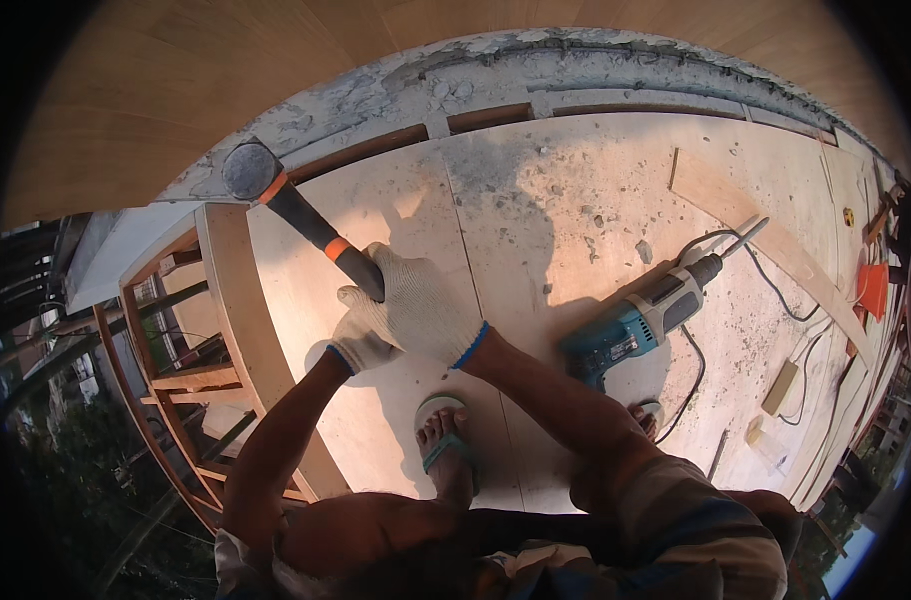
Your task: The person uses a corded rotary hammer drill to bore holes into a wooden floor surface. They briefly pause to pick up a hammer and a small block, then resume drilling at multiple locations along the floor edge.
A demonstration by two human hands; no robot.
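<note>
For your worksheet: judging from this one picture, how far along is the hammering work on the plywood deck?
Done: plywood sheets already cover the deck. In hand: both gloved hands, right hand and left hand, grip a sledgehammer raised near the concrete edge. Left: the timber frame beside the deck stands uncovered; the blue drill lies idle.

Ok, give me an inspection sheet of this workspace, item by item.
Surface: plywood deck, dusty, strewn with small rubble.
Job's things: hammer, black handle with orange bands, head raised by the concrete edge.
Clutter: blue power drill lying on the deck; loose wooden plank; orange object at the far right.
Grippers: left hand and right hand, both gloved, clasped on the hammer handle.
Cables: black cord trailing from the drill.
Surroundings: timber framing at the open left edge, treetops below.
</note>
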